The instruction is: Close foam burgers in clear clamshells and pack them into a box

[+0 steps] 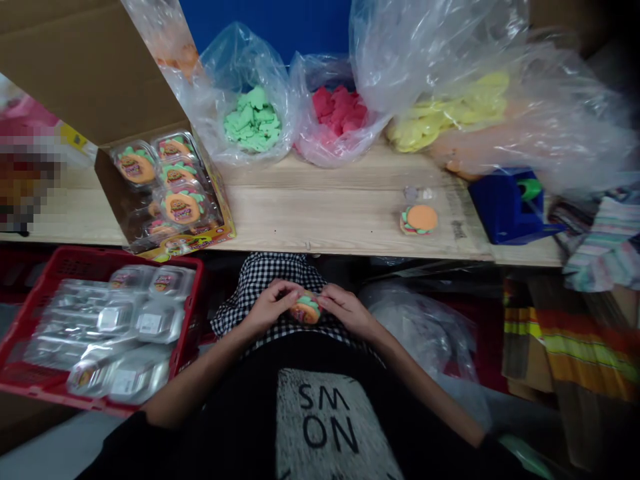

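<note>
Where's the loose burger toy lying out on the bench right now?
In the head view, the burger toy lies on the wooden bench, right of centre near the front edge, left of the blue tape dispenser.

The left hand (273, 308) and right hand (347, 310) hold one burger toy (306, 309); a second burger toy (419, 219) lies apart. There are three dough bags, green (245, 127), red (335, 113) and yellow (450, 113), plus one box (90, 67) and one crate (100, 257).

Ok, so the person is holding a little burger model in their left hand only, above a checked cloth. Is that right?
Not quite: the head view shows the burger model held between both hands, the left hand and the right hand, above the checked cloth.
</note>
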Demonstrator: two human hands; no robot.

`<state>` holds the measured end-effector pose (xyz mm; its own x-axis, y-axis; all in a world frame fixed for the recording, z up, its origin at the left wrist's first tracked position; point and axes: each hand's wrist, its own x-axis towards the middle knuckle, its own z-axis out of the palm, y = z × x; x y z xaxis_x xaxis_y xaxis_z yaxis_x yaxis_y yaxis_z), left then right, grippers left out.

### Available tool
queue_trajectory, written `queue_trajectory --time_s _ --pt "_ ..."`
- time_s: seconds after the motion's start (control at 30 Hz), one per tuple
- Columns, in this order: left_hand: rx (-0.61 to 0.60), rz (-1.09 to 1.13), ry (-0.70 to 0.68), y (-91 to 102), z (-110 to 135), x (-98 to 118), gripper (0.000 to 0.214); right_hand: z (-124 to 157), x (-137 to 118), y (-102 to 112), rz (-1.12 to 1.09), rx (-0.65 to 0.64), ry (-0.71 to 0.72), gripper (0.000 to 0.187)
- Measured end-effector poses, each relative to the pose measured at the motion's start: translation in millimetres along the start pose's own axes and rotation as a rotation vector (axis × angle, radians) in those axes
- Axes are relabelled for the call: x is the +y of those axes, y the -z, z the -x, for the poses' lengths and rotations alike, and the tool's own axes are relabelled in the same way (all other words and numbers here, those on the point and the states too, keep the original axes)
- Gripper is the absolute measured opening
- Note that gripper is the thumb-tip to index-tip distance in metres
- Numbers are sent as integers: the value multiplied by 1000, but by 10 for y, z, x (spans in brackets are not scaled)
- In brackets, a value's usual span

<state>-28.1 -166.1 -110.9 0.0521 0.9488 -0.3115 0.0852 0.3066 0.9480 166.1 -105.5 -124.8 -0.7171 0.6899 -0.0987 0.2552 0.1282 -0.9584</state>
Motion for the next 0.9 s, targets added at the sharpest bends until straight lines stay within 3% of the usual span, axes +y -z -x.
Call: queue_trajectory --time_s 0.1,0.2,0.33,0.5,0.6,0.7,0.8,0.9 --pt "-98 232 14 -83 -27 -19 59 41 136 -70 -217 193 -136 32" --pt "-133 315 71 -36 -98 80 62 55 183 -106 -253 247 -201 33" --pt "-240 11 83 186 -199 358 59 -4 12 0 -26 13 -113 26" --pt "-360 -483 -54 207 -205 574 51 -151 -354 172 323 -74 48 19" --pt "-335 -480 -52 138 -138 518 54 -192 -469 195 432 -244 91 22" --pt "-304 -251 -48 135 -58 356 53 -165 -478 183 439 -294 101 22" --pt "-129 -64 -112 150 -4 182 29 -112 -437 159 422 -289 83 22" --pt "56 -104 -124 106 16 88 17 -66 -396 127 406 -264 90 23"
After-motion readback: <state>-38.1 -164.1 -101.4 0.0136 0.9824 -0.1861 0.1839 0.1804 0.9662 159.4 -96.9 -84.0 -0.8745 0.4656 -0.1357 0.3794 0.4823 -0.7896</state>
